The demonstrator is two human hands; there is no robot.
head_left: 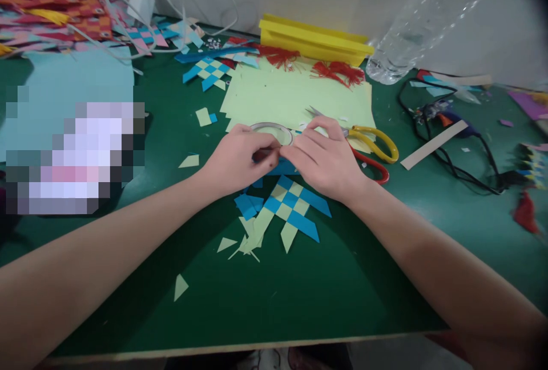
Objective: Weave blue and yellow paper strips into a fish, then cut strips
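Two bare hands meet over the work, the left hand (242, 156) and the right hand (327, 159) drawn together so that their fingertips touch or nearly touch. On each, thumb and forefinger are closed in a tight pinch; whether some thin piece sits between them, I cannot tell. Just below the fingers, on the near side, a woven paper piece (287, 205) lies flat on the bench (274, 307). Its blue and pale green check is already interlaced, and several ends are cut to slanted points; the offcuts (180, 288) scattered nearer the body suggest much of the trimming is done. What is left is harder to judge: a blue strip (280, 168) runs right under the fingers, and its join to the weave is hidden. A pale ring (280, 125), perhaps a roll of tape, shows just beyond the fingers, while the scissors (367, 131) rest to their right, free of any grip. Both forearms reach in from the lower corners, wrists low, the left hand's back turned up and the right knuckles arched higher.
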